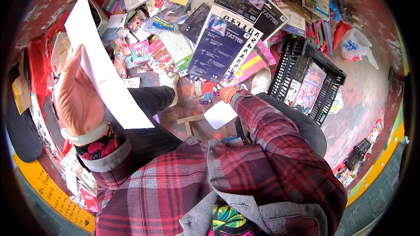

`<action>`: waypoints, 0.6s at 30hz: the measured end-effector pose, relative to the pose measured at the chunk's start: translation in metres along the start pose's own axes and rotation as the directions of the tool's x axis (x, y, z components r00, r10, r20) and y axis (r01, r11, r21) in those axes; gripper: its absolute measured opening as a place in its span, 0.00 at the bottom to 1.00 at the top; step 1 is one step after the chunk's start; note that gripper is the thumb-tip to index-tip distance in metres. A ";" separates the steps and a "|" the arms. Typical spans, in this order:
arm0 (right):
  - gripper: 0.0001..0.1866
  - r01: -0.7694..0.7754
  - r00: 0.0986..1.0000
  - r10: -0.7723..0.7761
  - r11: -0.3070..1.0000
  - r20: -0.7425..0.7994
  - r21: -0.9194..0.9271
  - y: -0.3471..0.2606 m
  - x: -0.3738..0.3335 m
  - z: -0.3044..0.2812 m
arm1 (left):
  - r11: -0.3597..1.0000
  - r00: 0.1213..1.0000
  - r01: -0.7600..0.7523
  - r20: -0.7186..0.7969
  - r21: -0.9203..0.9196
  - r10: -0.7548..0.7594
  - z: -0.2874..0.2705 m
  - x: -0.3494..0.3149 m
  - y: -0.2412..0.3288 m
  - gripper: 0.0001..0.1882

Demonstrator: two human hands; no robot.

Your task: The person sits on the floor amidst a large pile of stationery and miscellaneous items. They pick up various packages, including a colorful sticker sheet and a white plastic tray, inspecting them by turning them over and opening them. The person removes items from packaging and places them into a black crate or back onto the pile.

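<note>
White sheet (107, 74) sits right of my left grip (80, 98), long axis slanting from far-left of it to near-right. Left grip is closed on the sheet's left edge, hand raised, palm showing; some fingers hidden behind the sheet. Right grip (228, 94) is reached forward, white card (220, 114) just nearer me. Right fingers mostly hidden, can't tell how closed. Dark pack (218, 52) beyond right grip.

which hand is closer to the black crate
Right. The right hand is left of the black crate, apart from it; the left hand is much farther left, holding a white sheet.
</note>
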State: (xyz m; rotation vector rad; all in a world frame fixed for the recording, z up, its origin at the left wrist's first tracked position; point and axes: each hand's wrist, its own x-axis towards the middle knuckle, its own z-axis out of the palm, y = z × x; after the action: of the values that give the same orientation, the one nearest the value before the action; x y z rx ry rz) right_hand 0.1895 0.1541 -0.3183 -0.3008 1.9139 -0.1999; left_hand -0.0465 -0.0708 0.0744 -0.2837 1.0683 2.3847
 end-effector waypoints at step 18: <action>0.15 -0.108 -0.148 -0.653 0.757 -0.742 -0.644 -0.034 -0.314 -0.222 | 0.996 0.999 -0.026 -0.035 -0.090 0.023 -0.018 -0.001 0.013 0.12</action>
State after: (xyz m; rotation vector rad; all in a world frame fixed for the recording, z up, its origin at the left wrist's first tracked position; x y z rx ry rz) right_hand 0.0904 0.2158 0.0495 -1.3760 3.4925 -0.2261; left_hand -0.0528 -0.0920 0.0715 -0.3461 0.9857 2.4620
